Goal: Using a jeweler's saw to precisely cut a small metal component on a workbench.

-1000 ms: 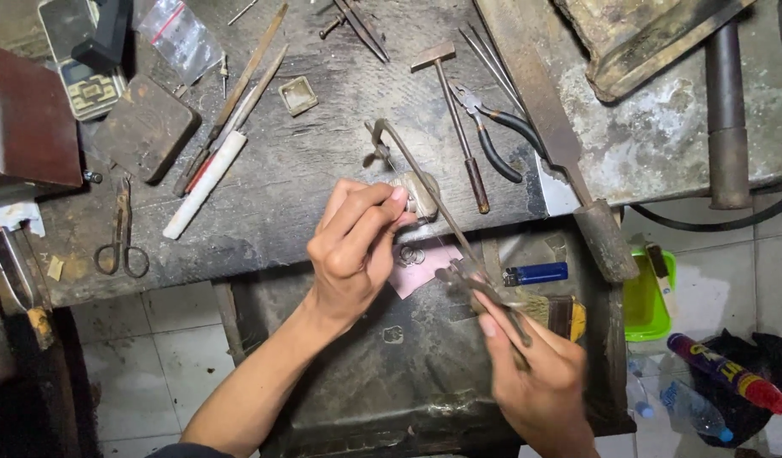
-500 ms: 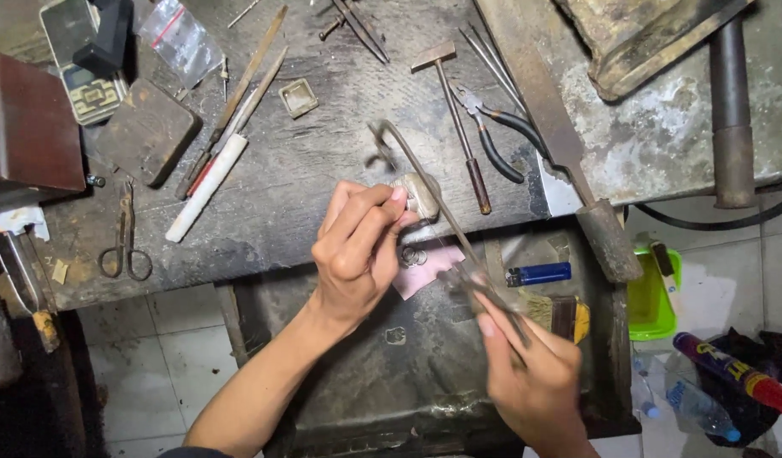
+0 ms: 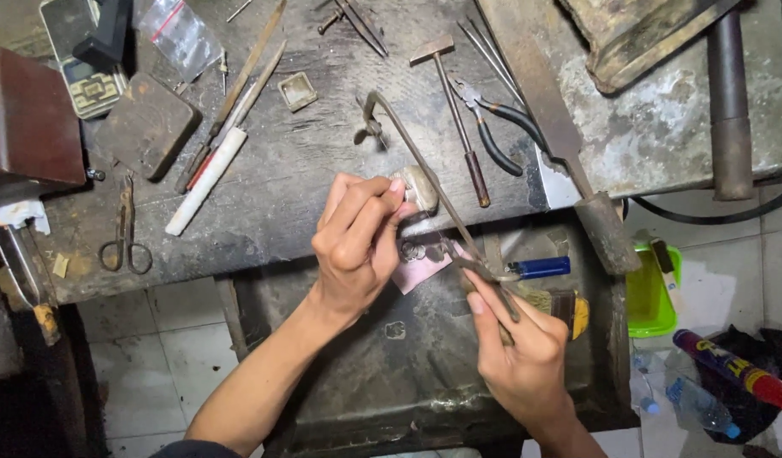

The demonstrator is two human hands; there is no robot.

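Clearly this is sawing work at the front edge of the bench [image 3: 263,212], where a jeweller's saw meets a small piece pinned against the wood. Going from the left, scissors [image 3: 125,231] lie near the bench's left front corner and a white stick [image 3: 206,181] slants beside them, both well apart from the work. The left hand [image 3: 357,246] has its fingers clenched down on a small pale metal piece [image 3: 419,187], pressing it at the front edge, about midway along. To do this well, I judge that hold should stay firm and low so the piece cannot chatter, with fingertips kept off the blade's line. The saw frame [image 3: 425,182] runs its long axis diagonally: its bent far end points toward the bench's back-left, its handle end toward the front-right, over the dark tray [image 3: 365,373] below. The right hand [image 3: 518,348] is closed round that handle. Strokes along this same diagonal, light and even, would likely suit best. Further right, a hammer [image 3: 454,106] and pliers [image 3: 493,127] rest untouched.
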